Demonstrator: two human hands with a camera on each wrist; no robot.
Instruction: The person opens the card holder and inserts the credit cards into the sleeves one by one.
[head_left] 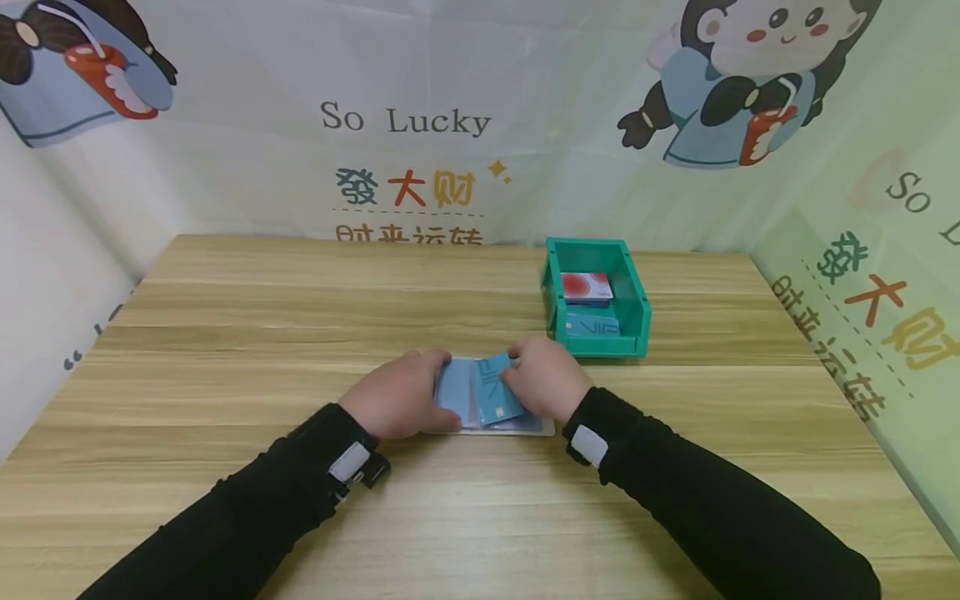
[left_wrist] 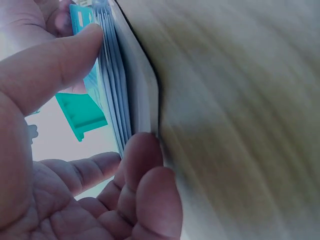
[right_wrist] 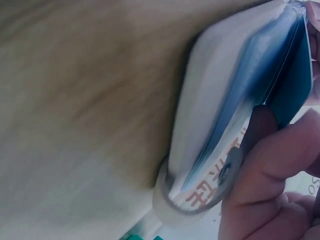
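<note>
Your left hand grips the open, pale-blue, multi-leaved card booklet on the wood-grain tabletop; your right hand pinches a blue rectangular card aslant over it. Probable step: sleeving or unsleeving, indistinguishable here; next, seemingly, align card with leaf.

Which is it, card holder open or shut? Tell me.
Open: the card holder lies on the table, halves spread either side of its fold, the left hand gripping one.

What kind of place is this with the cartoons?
Maybe a little work corner set up indoors: a wood-grain table, cartoon-printed sheets behind and beside it, and small devices strapped to both wrists.
</note>
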